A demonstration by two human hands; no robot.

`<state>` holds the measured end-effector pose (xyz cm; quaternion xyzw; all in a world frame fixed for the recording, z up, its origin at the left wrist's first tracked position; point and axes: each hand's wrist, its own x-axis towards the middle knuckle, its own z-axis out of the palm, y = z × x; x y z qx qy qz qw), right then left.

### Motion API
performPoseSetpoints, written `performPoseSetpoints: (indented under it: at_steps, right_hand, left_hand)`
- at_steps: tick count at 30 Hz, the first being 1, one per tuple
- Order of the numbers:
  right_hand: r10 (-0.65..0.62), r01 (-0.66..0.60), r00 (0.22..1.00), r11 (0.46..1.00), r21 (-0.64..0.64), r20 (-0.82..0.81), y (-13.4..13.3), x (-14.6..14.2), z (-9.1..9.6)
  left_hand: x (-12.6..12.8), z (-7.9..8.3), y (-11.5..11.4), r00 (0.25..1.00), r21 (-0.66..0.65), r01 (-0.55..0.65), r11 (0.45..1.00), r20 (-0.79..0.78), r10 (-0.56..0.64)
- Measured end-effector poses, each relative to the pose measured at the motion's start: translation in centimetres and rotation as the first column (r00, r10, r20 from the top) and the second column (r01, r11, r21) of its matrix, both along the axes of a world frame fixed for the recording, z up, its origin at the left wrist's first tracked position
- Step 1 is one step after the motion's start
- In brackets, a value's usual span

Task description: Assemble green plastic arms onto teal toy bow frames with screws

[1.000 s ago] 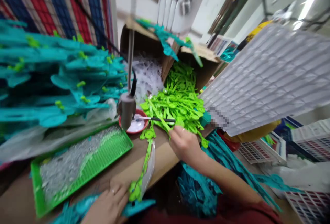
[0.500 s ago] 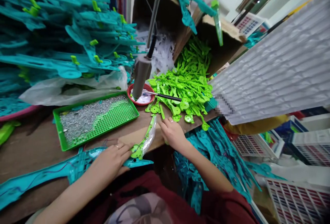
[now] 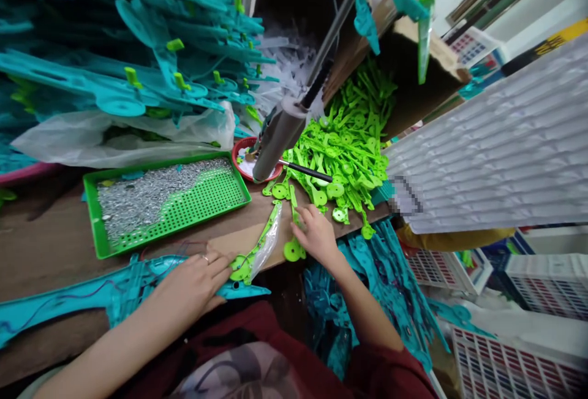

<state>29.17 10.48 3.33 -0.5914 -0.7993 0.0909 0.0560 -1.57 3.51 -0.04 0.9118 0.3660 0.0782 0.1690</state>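
My left hand lies over a long teal plastic part, fingers across its top and thumb along the near side. Its fingertips reach the round end of a lime-green plastic piece. A clear plastic strip runs along that piece's right side. My right hand is at the table's front edge, fingers apart, beside a second lime-green plastic piece with a round end. Its fingertips touch or nearly touch this piece. The underside of my left fingers is hidden.
A grey electric screwdriver hangs over a red basket. A green tray of screws stands left, below a tall teal stack. Lime-green pieces are heaped behind my right hand; more teal parts lie lower right.
My right hand has shifted up and right off the second green piece, uncovering its round end; its fingers have spread. The hanging screwdriver has tilted further. My left hand stays on the teal part.
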Motion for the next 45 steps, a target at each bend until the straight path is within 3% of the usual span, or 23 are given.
performPoseSetpoints:
  at_steps: [2, 10, 17, 19, 23, 26, 29, 33, 37, 45]
  right_hand:
    - [-0.048, 0.051, 0.998, 0.996, -0.072, 0.036, -0.8, 0.3, 0.6]
    - [0.151, -0.144, 0.986, 0.984, -0.102, 0.073, -7.0, 1.6, -0.3]
    - [0.083, -0.065, 0.993, 0.976, -0.207, 0.080, -6.2, 1.3, -0.1]
    - [0.074, -0.069, 0.997, 0.970, -0.232, 0.015, -5.7, 0.9, 0.9]
    - [0.028, -0.098, 0.952, 0.971, -0.216, -0.306, -5.6, -1.4, 3.1]
    - [0.046, -0.132, 0.917, 0.973, -0.191, -0.397, -5.9, -4.6, 2.9]
    - [0.079, -0.143, 0.947, 0.971, -0.189, -0.311, -6.1, -7.3, 1.4]
    - [0.094, -0.129, 0.974, 0.977, -0.167, -0.206, -6.2, -8.2, -0.1]
    - [0.172, -0.197, 0.972, 0.967, -0.158, -0.163, -6.0, -7.6, 0.0]
    - [0.207, -0.216, 0.975, 0.967, -0.135, -0.077, -6.3, -8.3, 0.6]
  left_hand:
    - [0.0, 0.0, 0.0, 1.000, 0.002, -0.001, 1.000, 0.009, 0.001]
    - [-0.3, 0.1, 0.3, 0.996, 0.017, 0.033, 0.999, 0.088, -0.035]
    - [-0.2, 0.3, 0.4, 0.996, -0.007, 0.036, 0.999, 0.085, -0.035]
    - [0.0, 0.3, 0.2, 0.998, -0.009, 0.021, 1.000, 0.066, -0.020]
    - [0.2, 0.4, -0.1, 1.000, -0.001, -0.005, 1.000, 0.017, 0.005]
    - [0.0, 0.4, 0.0, 1.000, -0.009, -0.005, 1.000, -0.003, 0.005]
    - [-0.1, 0.7, 0.2, 1.000, -0.023, -0.005, 1.000, 0.019, 0.006]
    - [0.0, 1.3, 0.2, 0.997, -0.101, -0.041, 0.994, 0.057, 0.047]
    - [0.0, 1.4, 0.0, 0.991, -0.168, -0.107, 0.980, 0.059, 0.118]
    - [-0.3, 0.7, -0.1, 0.972, -0.085, -0.087, 0.993, 0.213, 0.103]
